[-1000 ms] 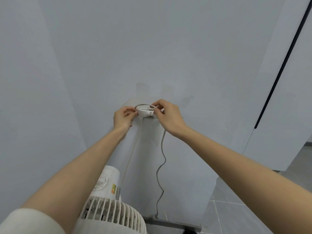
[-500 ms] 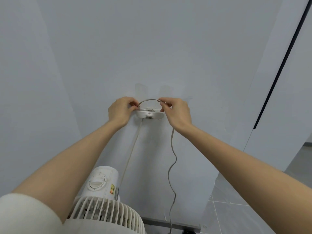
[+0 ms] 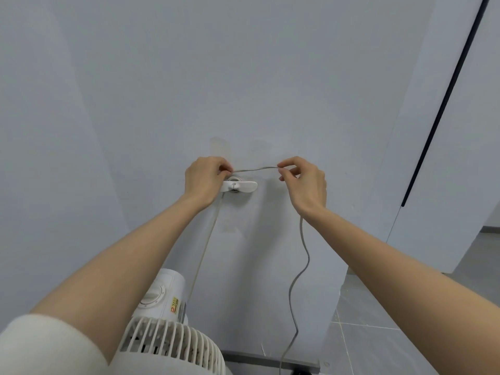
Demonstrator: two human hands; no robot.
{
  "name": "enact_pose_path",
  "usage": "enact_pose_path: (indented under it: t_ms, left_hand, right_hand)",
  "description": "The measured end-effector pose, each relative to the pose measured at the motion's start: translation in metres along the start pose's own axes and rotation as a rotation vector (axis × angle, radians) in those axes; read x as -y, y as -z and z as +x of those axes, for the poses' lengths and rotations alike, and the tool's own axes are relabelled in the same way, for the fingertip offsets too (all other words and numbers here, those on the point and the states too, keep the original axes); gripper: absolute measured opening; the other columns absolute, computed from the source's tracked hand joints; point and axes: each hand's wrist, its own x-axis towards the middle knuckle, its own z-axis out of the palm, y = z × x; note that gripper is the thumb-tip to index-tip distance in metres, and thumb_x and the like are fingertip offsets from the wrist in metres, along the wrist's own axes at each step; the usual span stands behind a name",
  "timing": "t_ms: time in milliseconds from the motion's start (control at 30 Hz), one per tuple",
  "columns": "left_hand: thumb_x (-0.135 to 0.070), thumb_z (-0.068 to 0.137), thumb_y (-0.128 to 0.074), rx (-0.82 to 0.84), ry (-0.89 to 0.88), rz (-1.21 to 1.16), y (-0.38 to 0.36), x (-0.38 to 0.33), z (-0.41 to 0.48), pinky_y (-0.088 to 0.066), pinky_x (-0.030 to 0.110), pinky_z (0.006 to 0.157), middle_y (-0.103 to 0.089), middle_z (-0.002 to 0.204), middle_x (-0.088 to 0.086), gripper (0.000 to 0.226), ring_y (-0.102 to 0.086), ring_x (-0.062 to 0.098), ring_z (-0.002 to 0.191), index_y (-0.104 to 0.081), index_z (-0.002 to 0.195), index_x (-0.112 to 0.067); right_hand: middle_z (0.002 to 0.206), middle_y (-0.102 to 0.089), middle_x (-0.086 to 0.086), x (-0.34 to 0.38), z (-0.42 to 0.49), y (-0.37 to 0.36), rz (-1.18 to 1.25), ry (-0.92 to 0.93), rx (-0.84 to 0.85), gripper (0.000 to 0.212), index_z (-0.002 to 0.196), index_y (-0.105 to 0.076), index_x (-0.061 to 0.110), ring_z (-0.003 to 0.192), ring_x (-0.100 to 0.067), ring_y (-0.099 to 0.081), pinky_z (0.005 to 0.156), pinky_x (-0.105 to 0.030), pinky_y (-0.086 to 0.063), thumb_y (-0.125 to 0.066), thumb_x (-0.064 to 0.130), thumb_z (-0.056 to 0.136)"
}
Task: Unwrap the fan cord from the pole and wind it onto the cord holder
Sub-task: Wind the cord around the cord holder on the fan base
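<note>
Partly — left hand [image 3: 204, 181] covers holder [image 3: 240, 186]; cord [image 3: 303, 255] cut off.

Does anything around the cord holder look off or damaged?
Nothing damaged. A faint rectangular patch marks the wall just above the cord holder, perhaps old tape residue, and the cord hangs wavy below the right hand.

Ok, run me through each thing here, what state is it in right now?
left hand, pinching the cord just above the cord holder
right hand, pinching the cord, off to the holder's right
cord, stretched between both hands, the rest hanging slack below the right hand
cord holder, on the wall, wings level
fan, running or not cannot be told
</note>
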Motion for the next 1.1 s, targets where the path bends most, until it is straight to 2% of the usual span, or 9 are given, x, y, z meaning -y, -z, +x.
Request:
enact_pose_path:
  t_ms: [100,300,633,733,800,867,933,1000,1100]
  left_hand:
    - [-0.021,0.083,-0.060,-0.024,0.039,-0.066,-0.001,-0.003,-0.003,-0.045,0.026,0.069,-0.073,0.091,-0.005,0.012,-0.066,0.015,0.085,-0.071,0.089,-0.021]
    - [-0.017,0.092,-0.048,0.037,-0.126,0.108,-0.004,-0.002,-0.009,-0.036,0.029,0.066,-0.064,0.098,0.001,0.024,-0.061,0.024,0.090,-0.072,0.096,-0.021]
    - [-0.020,0.094,-0.046,0.121,-0.240,0.152,-0.002,0.004,-0.021,-0.041,0.029,0.065,-0.057,0.102,0.000,0.028,-0.052,0.019,0.100,-0.069,0.108,-0.024]
    - [-0.017,0.094,-0.045,0.104,-0.243,0.127,-0.004,0.007,-0.028,-0.048,0.034,0.068,-0.055,0.106,0.001,0.030,-0.052,0.020,0.101,-0.065,0.115,-0.023]
    - [-0.010,0.092,-0.046,0.097,-0.259,0.132,-0.006,0.011,-0.033,-0.048,0.036,0.069,-0.054,0.110,0.005,0.035,-0.052,0.024,0.102,-0.061,0.123,-0.019]
    - [-0.004,0.087,-0.049,0.078,-0.335,0.187,-0.008,0.015,-0.038,-0.046,0.038,0.070,-0.056,0.112,0.009,0.042,-0.054,0.029,0.098,-0.057,0.127,-0.014]
    - [0.001,0.078,-0.056,0.014,-0.436,0.305,-0.010,0.020,-0.043,-0.044,0.037,0.071,-0.059,0.110,0.009,0.048,-0.059,0.031,0.094,-0.057,0.124,-0.011]
    - [0.002,0.070,-0.058,-0.047,-0.510,0.369,-0.010,0.022,-0.048,-0.039,0.032,0.072,-0.061,0.109,0.006,0.052,-0.060,0.028,0.094,-0.058,0.120,-0.015]
    - [0.001,0.066,-0.059,-0.034,-0.687,0.408,-0.017,0.019,-0.054,-0.036,0.029,0.074,-0.063,0.099,0.004,0.054,-0.061,0.025,0.088,-0.060,0.116,-0.019]
  right_hand:
    - [0.085,-0.072,0.006,-0.005,0.001,0.000,-0.057,-0.030,0.002,0.016,0.095,-0.069,0.027,0.078,-0.015,-0.063,0.065,-0.028,-0.047,-0.054,0.023,0.092]
    - [0.093,-0.072,-0.005,-0.026,-0.003,-0.010,-0.309,-0.007,0.090,0.017,0.097,-0.068,0.020,0.088,-0.031,-0.064,0.070,-0.033,-0.049,-0.052,0.019,0.092]
    - [0.090,-0.066,-0.010,-0.044,-0.023,-0.023,-0.520,0.155,0.187,0.026,0.102,-0.071,0.014,0.084,-0.035,-0.061,0.062,-0.032,-0.040,-0.045,0.015,0.097]
    - [0.094,-0.054,-0.009,-0.054,-0.037,-0.021,-0.595,0.207,0.341,0.033,0.132,-0.052,0.019,0.080,-0.030,-0.053,0.070,-0.036,-0.045,-0.037,0.018,0.102]
    - [0.105,-0.050,-0.008,-0.058,-0.044,-0.020,-0.689,0.208,0.457,0.058,0.148,-0.027,0.025,0.079,-0.026,-0.046,0.067,-0.035,-0.041,-0.042,0.007,0.095]
    - [0.115,-0.047,-0.007,-0.060,-0.050,-0.020,-0.773,0.221,0.520,0.081,0.152,-0.007,0.033,0.079,-0.025,-0.043,0.065,-0.033,-0.035,-0.044,-0.002,0.089]
    - [0.114,-0.046,-0.007,-0.064,-0.050,-0.021,-0.780,0.227,0.549,0.086,0.152,-0.004,0.036,0.078,-0.025,-0.044,0.065,-0.033,-0.036,-0.045,-0.002,0.087]
    - [0.110,-0.046,-0.007,-0.067,-0.050,-0.022,-0.759,0.245,0.533,0.079,0.152,-0.012,0.034,0.080,-0.027,-0.048,0.067,-0.034,-0.039,-0.047,0.000,0.090]
    - [0.102,-0.051,-0.009,-0.068,-0.049,-0.019,-0.579,0.164,0.495,0.041,0.142,-0.039,0.023,0.086,-0.032,-0.054,0.068,-0.034,-0.039,-0.039,0.019,0.101]
